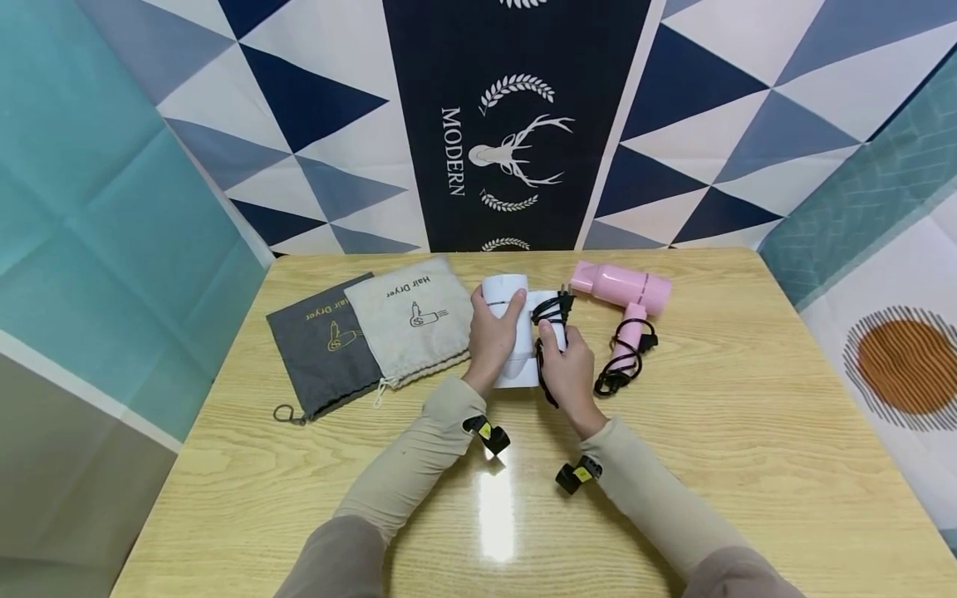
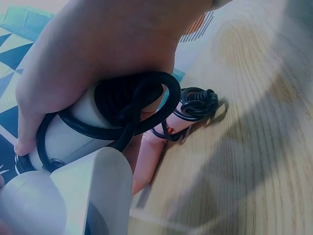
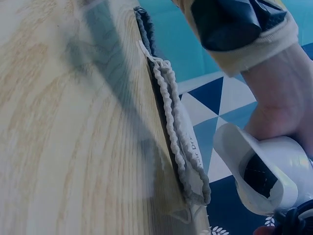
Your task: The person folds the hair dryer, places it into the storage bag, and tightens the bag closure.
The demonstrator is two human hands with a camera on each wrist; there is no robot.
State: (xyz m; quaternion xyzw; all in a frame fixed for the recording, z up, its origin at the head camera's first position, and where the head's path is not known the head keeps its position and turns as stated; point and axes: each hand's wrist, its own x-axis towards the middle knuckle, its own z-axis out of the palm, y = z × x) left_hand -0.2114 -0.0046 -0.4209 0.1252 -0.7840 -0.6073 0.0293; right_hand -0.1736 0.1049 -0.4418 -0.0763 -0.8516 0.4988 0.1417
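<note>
Both hands hold a white hair dryer (image 1: 506, 288) at the middle of the table in the head view. My left hand (image 1: 491, 339) grips its barrel, thumb along the front. My right hand (image 1: 570, 365) holds the folded handle, which has a black cord (image 1: 548, 311) wound round it and the plug sticking up. In the left wrist view, the right hand (image 2: 107, 44) curls over the handle beside the looped cord (image 2: 132, 110). The right wrist view shows the dryer's open nozzle (image 3: 230, 147) below the left hand (image 3: 281, 98).
A pink hair dryer (image 1: 616, 285) with its own black cord lies to the right. To the left, a beige drawstring bag (image 1: 411, 340) overlaps a dark grey one (image 1: 314, 357), both printed "Hair Dryer". A patterned cloth backdrop (image 1: 336, 108) rises behind the wooden table (image 1: 748, 432).
</note>
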